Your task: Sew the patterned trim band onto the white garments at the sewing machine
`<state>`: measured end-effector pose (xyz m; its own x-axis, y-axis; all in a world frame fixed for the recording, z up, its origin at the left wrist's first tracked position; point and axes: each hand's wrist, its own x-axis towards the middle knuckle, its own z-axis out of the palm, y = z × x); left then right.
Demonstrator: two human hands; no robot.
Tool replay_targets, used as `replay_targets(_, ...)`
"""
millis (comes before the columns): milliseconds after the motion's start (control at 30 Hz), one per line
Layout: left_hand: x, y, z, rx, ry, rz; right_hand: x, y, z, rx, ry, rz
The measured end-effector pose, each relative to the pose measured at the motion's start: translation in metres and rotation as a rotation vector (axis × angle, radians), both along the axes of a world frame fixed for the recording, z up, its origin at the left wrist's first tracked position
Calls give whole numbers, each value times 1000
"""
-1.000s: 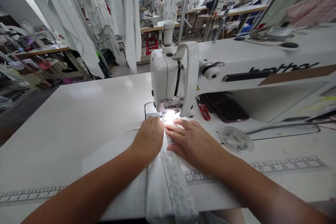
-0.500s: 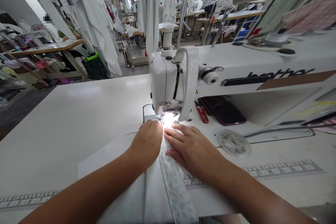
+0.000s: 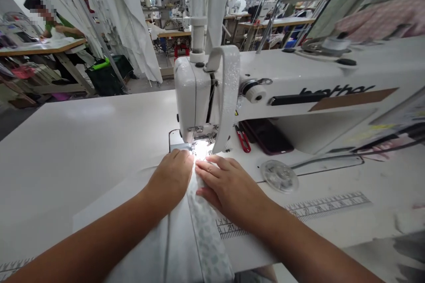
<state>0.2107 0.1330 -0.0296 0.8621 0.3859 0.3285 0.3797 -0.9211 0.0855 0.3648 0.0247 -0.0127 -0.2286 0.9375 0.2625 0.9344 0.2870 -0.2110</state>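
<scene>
A white sewing machine point(image 3: 195, 93) stands on the white table point(image 3: 83, 141), its lamp lit over the needle. A pale patterned fabric strip point(image 3: 207, 239) runs from the table's front edge up to the needle, lying on white cloth point(image 3: 152, 247). My left hand point(image 3: 171, 177) rests curled on the cloth just left of the needle, fingers bent onto the fabric. My right hand point(image 3: 226, 183) lies flat on the strip to the right, fingers stretched toward the needle. A second strip loop point(image 3: 229, 93) hangs over the machine head.
Red snips point(image 3: 244, 139) and a dark phone point(image 3: 268, 137) lie under the machine arm. A clear round disc point(image 3: 279, 176) sits right of my hand. A printed ruler point(image 3: 328, 205) runs along the table. A person point(image 3: 49, 17) works at a far left table; garments hang behind.
The view has shifted, so machine and hands sit further left in frame. Both hands keep their hold at the needle. A person at the far left table has come into view.
</scene>
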Motion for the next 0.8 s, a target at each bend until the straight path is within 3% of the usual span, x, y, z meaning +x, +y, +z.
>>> replay_targets(800,-2,3,1,23,-46,-19,-4,1,0,-34,-57,-39)
